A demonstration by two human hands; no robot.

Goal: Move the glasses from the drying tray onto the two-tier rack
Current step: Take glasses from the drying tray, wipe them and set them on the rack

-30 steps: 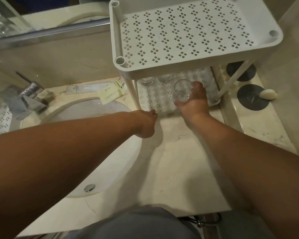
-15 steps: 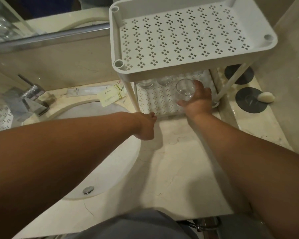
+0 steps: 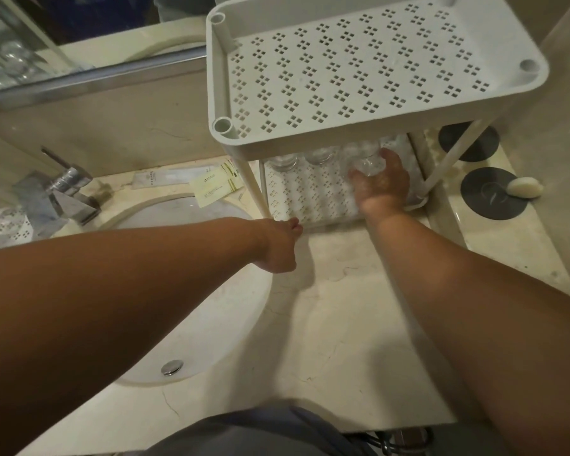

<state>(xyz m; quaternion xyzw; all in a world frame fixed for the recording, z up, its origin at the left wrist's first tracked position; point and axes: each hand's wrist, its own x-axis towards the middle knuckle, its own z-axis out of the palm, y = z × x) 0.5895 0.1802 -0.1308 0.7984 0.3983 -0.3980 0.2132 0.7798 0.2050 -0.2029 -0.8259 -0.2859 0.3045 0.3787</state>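
Observation:
A white two-tier rack [image 3: 359, 144] with perforated shelves stands on the marble counter. Its top shelf holds nothing. My right hand [image 3: 384, 187] reaches under the top shelf and grips a clear glass [image 3: 369, 162] over the lower shelf [image 3: 310, 199]. Two more clear glasses [image 3: 282, 161] [image 3: 320, 156] stand at the back of the lower shelf, partly hidden by the top shelf's rim. My left hand [image 3: 278, 246] rests with curled fingers against the lower shelf's front edge, by the rack's front left leg. The drying tray [image 3: 10, 225] shows only as a perforated white corner at the far left.
A round sink [image 3: 191, 291] with a chrome drain lies under my left arm, a chrome tap [image 3: 68, 195] behind it. Paper sachets [image 3: 218, 187] lie by the rack's leg. Two dark round coasters [image 3: 491, 194] and a white soap bar [image 3: 524, 187] sit right of the rack. A wall mirror runs behind.
My right hand has pushed the glass further back under the top shelf, toward the other two glasses. My left hand has stayed at the shelf's front edge.

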